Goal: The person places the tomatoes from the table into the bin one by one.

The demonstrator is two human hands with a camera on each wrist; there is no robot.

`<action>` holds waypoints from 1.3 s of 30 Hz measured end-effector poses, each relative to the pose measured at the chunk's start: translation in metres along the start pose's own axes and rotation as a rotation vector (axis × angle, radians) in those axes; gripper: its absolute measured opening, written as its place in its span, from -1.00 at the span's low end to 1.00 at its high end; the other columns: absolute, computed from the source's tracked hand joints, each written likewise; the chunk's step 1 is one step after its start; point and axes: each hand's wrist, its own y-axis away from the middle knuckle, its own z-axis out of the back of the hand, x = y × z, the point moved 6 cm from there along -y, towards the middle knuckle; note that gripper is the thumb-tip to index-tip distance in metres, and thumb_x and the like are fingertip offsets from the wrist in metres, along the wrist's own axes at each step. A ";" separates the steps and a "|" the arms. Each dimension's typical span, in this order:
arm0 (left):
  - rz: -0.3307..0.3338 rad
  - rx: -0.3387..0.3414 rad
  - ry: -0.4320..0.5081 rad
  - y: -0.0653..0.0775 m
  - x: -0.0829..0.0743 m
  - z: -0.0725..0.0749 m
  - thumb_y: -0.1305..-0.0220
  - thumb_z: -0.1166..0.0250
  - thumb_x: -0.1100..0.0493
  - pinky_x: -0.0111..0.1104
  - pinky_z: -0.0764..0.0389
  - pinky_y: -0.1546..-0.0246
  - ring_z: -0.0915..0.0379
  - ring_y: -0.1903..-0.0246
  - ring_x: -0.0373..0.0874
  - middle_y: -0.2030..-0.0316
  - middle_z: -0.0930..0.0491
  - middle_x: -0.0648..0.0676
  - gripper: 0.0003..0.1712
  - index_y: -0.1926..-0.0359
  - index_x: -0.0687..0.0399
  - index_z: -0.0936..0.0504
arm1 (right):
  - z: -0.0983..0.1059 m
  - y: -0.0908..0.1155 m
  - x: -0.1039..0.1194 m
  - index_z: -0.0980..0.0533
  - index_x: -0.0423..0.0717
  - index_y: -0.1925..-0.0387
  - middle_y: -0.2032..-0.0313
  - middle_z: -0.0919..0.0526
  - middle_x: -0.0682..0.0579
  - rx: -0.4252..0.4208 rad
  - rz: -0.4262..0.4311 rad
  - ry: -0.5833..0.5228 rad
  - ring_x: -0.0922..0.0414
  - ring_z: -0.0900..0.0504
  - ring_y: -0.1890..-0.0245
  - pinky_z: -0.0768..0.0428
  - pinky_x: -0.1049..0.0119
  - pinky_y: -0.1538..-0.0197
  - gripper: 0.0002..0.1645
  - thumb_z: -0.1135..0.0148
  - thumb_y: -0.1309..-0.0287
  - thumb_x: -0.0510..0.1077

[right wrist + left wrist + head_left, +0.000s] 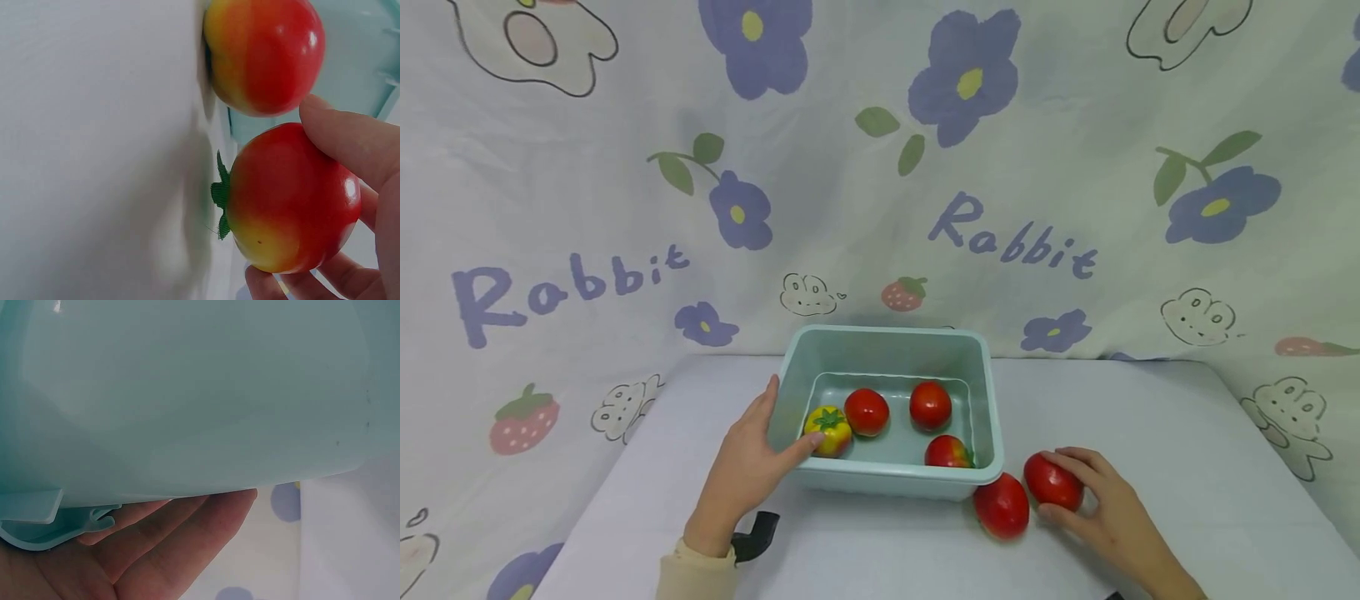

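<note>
My right hand [1108,508] grips a red tomato [1051,482] between thumb and fingers, to the right of the bin. The right wrist view shows this tomato's green leafy stem end and a yellow patch near its base. Another red tomato [1002,507] lies beside it, close to the bin's front right corner. At the left, my left hand [748,462] holds the pale green plastic bin [887,482], thumb over the rim and fingers along the outer side wall. Inside are a yellow tomato [827,431] with a green top and several red tomatoes [930,406].
A white tabletop [865,554] lies under everything. Behind it hangs a printed cloth [850,200] with flowers, rabbits and lettering. A black strap-like piece [756,536] shows by the left wrist.
</note>
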 end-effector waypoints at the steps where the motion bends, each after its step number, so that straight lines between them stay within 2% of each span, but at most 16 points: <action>1: -0.001 0.000 -0.001 0.000 0.000 0.000 -0.25 -0.33 -0.29 0.29 -0.32 -0.23 -0.17 -0.39 0.36 -0.48 -0.15 0.34 0.17 -0.57 0.27 0.01 | 0.001 0.000 0.000 -0.58 0.08 -0.19 -0.14 -0.52 -0.07 -0.004 0.003 -0.001 -0.14 -0.56 -0.08 -0.74 0.00 0.19 -0.18 -0.65 0.17 0.17; 8: 0.004 0.005 -0.011 0.000 0.001 -0.001 -0.25 -0.32 -0.31 0.30 -0.31 -0.23 -0.17 -0.39 0.37 -0.48 -0.16 0.35 0.17 -0.57 0.26 0.01 | 0.009 -0.001 0.005 -0.57 0.09 -0.20 -0.14 -0.51 -0.05 -0.057 0.044 0.011 -0.13 -0.55 -0.09 -0.74 0.01 0.21 -0.17 -0.69 0.19 0.01; 19: 0.031 0.019 -0.016 0.002 0.002 -0.003 -0.25 -0.31 -0.31 0.30 -0.28 -0.25 -0.10 -0.43 0.36 -0.50 -0.11 0.33 0.17 -0.57 0.25 0.02 | 0.021 -0.007 0.019 -0.55 0.10 -0.22 -0.16 -0.50 -0.02 -0.121 0.113 -0.005 -0.09 -0.56 -0.09 -0.71 -0.06 0.15 -0.16 -0.69 0.18 -0.11; 39: 0.018 0.004 -0.021 0.000 0.003 -0.001 -0.24 -0.30 -0.34 0.30 -0.29 -0.25 -0.15 -0.41 0.36 -0.48 -0.15 0.34 0.18 -0.57 0.25 0.01 | 0.033 -0.024 0.041 -0.54 0.03 -0.24 -0.18 -0.50 -0.07 -0.195 0.196 -0.029 -0.09 -0.53 -0.12 -0.70 -0.13 0.15 -0.12 -0.69 0.22 -0.18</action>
